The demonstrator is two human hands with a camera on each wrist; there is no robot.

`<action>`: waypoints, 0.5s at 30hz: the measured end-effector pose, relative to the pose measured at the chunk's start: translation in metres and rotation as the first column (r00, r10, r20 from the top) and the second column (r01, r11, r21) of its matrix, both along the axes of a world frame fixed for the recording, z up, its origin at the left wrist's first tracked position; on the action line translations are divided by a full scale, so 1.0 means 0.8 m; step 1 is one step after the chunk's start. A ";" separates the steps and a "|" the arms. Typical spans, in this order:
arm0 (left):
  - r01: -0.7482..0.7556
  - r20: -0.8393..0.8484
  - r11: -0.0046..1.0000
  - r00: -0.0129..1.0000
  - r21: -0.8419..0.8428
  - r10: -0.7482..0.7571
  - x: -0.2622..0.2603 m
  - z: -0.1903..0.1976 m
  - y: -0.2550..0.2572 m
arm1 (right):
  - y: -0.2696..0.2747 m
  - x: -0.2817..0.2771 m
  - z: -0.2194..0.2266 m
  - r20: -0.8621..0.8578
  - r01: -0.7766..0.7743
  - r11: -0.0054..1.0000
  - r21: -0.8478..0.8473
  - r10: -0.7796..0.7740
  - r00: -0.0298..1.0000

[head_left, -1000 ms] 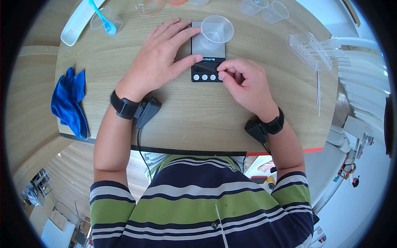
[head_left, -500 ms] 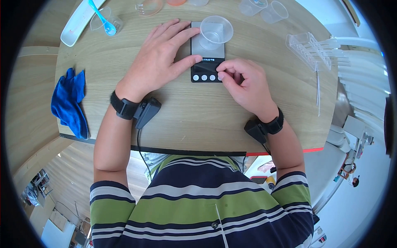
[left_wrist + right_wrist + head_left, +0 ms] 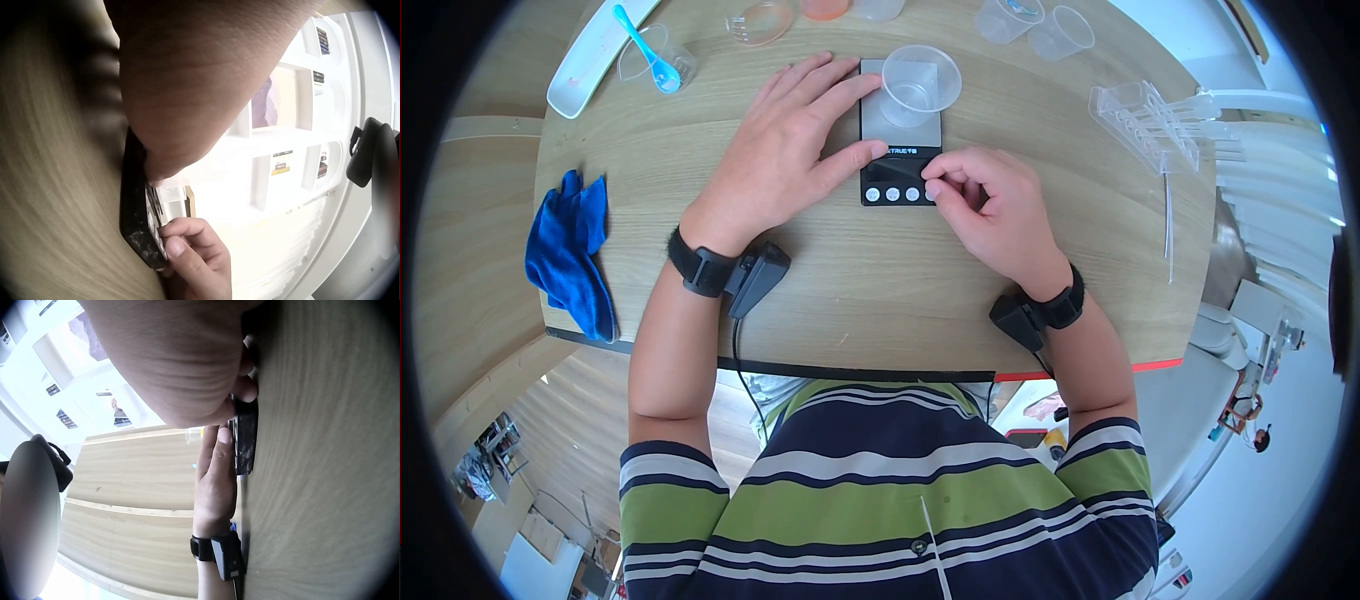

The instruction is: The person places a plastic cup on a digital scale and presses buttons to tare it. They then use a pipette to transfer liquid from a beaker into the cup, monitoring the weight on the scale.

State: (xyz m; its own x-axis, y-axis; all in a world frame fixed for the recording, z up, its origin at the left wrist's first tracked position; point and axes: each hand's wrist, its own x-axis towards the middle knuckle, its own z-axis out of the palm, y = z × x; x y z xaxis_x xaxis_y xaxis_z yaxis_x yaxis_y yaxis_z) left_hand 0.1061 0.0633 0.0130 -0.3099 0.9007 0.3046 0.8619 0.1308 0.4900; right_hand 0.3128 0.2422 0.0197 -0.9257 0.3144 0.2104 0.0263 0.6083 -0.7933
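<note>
A small digital scale (image 3: 900, 168) with a grey weighing plate lies on the table. On its plate stands a clear plastic cup (image 3: 922, 80). My left hand (image 3: 785, 145) spreads along the scale's left side, fingers fairly straight; its forefinger reaches the plate's edge near the cup and its thumb tip touches beside the display. Curled at the lower right corner, my right hand (image 3: 995, 205) grips the scale's edge with thumb and forefinger, covering the rightmost button. The left wrist view shows those right fingertips (image 3: 177, 247) against the scale's button face.
A blue cloth (image 3: 572, 255) lies at the left. Farther back are a white tray (image 3: 590, 60), a cup with a blue spoon (image 3: 662, 72) and several plastic cups along the far edge. A clear rack (image 3: 1150, 125) with droppers stands at right, near thin rods (image 3: 1168, 225).
The head view has tilted a little, so the table things sit slightly lower in it. Both hands keep the same places on the scale.
</note>
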 end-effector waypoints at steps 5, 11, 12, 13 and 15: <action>-0.005 -0.012 1.000 1.000 -0.002 0.005 0.001 0.000 0.000 | 0.000 0.001 -0.002 0.001 0.004 1.000 -0.001 -0.004 1.000; -0.003 -0.007 1.000 1.000 0.001 0.003 0.000 0.000 0.000 | 0.000 0.000 -0.002 0.000 0.005 1.000 -0.001 -0.005 1.000; -0.003 -0.008 1.000 1.000 0.002 0.003 0.000 0.000 0.000 | -0.001 0.000 -0.002 -0.005 0.006 1.000 -0.002 -0.006 1.000; -0.003 -0.005 1.000 1.000 0.004 0.003 0.000 0.000 0.000 | -0.001 -0.001 -0.002 -0.010 0.008 1.000 -0.002 -0.008 1.000; -0.003 -0.003 1.000 1.000 0.006 0.003 0.000 0.000 0.000 | -0.001 0.000 -0.001 -0.011 0.004 1.000 0.003 -0.004 1.000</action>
State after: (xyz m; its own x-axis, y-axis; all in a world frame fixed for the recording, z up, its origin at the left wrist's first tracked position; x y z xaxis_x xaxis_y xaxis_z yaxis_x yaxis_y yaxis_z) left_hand 0.1064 0.0635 0.0127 -0.3116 0.8978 0.3112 0.8628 0.1302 0.4885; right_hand 0.3124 0.2418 0.0186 -0.9222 0.3170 0.2213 0.0201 0.6109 -0.7915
